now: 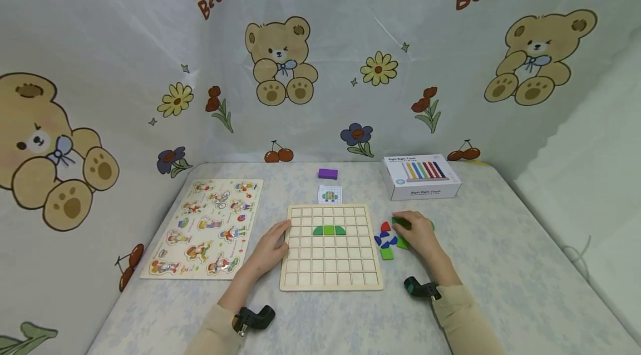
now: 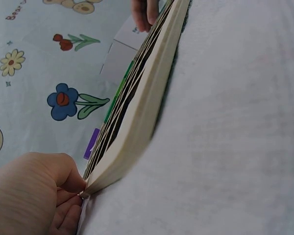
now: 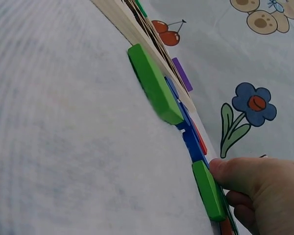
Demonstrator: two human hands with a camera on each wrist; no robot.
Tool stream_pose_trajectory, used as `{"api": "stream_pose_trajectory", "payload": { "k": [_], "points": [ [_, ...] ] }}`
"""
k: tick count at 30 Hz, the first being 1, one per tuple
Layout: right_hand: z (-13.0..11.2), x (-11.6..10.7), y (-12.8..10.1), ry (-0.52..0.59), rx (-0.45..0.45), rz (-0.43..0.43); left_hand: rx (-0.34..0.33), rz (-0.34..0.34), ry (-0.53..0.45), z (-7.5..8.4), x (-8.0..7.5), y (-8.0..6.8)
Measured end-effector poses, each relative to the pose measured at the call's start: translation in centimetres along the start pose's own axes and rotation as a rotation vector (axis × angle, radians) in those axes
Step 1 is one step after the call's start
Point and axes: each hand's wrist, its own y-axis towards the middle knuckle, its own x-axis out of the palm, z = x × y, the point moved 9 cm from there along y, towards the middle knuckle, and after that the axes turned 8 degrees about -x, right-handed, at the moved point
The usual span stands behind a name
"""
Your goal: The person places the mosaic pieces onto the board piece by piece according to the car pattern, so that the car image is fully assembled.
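- Nearest the camera, two sleeved forearms reach out over a pale, patterned counter (image 1: 501, 266), each wrist carrying a small dark camera mount.
- The left hand (image 1: 270, 246) rests at the left edge of a wooden grid board (image 1: 330, 271); the left wrist view shows thumb and curled fingers (image 2: 63, 215) pinching the board's edge, holding it steady.
- The right hand (image 1: 418, 235) lies just right of the board, over a loose cluster of coloured blocks (image 1: 388, 241) in red, blue and green. In the right wrist view its thumb (image 3: 225, 171) presses the side of a flat green block (image 3: 208, 191); the fingers curl beside it, though a full grip cannot be confirmed.
- The cluster sits between the right hand and the board's right edge, so the right hand is plainly the nearer one; the left is well apart, across the board.
- Another green square block (image 1: 386, 254) lies flat at the near end of the cluster.
- On the board, a green arch (image 1: 329, 230) of three pieces runs left to right in an upper row.
- Further back lie a pattern card (image 1: 329, 194) and a purple block (image 1: 328, 173).
- To the far right stands a white toy box (image 1: 420, 177); at left, a figure puzzle tray (image 1: 205, 227).
- A bear-print cloth (image 1: 280, 60) closes the scene.
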Motion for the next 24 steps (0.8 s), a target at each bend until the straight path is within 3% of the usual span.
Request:
{"api": "stream_pose_trajectory", "payload": {
  "k": [9, 15, 24],
  "points": [
    [-0.2, -0.1, 0.03, -0.009, -0.018, 0.015, 0.003, 0.004, 0.008, 0.03, 0.05, 0.02],
    [0.11, 0.27, 0.03, -0.023, 0.019, -0.017, 0.011, 0.008, 0.02, -0.01, 0.02, 0.1],
    [0.05, 0.54, 0.2, -0.007, -0.008, -0.035, 0.008, 0.005, 0.017, -0.17, 0.11, 0.16]
  ]
}}
